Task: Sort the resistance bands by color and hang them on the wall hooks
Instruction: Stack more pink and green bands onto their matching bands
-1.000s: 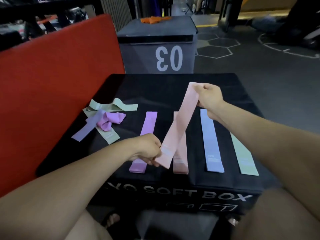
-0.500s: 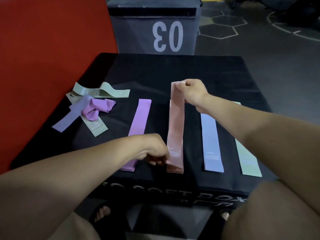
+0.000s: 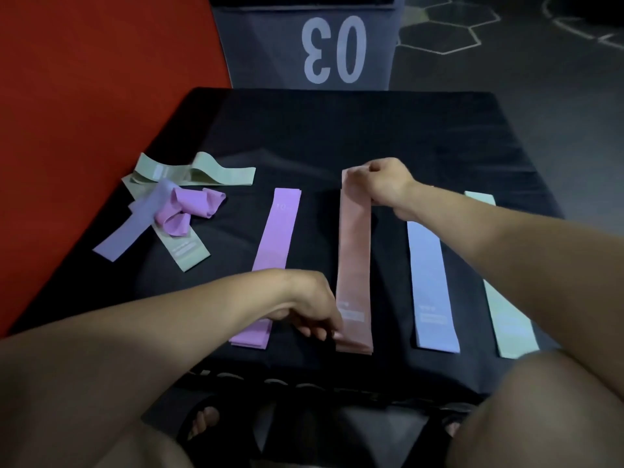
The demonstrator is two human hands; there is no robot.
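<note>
A pink band (image 3: 354,258) lies stretched flat on the black soft box (image 3: 337,136), stacked on another pink band. My right hand (image 3: 381,182) pinches its far end and my left hand (image 3: 314,309) pinches its near end. A purple band (image 3: 273,241) lies flat to its left. A blue band (image 3: 430,282) and a pale green band (image 3: 506,319) lie flat to its right. At the box's left is a loose heap: two green bands (image 3: 189,172), a blue band (image 3: 131,228) and a crumpled purple band (image 3: 184,211).
A red padded block (image 3: 84,96) rises along the left side. A grey box marked 03 (image 3: 334,49) stands behind the black box. My knees and sandalled feet (image 3: 202,420) are at the near edge. No wall hooks are in view.
Both hands have brought the pink band from a raised slant down flat onto the other pink band, lining it up. The camera has tilted downward.
</note>
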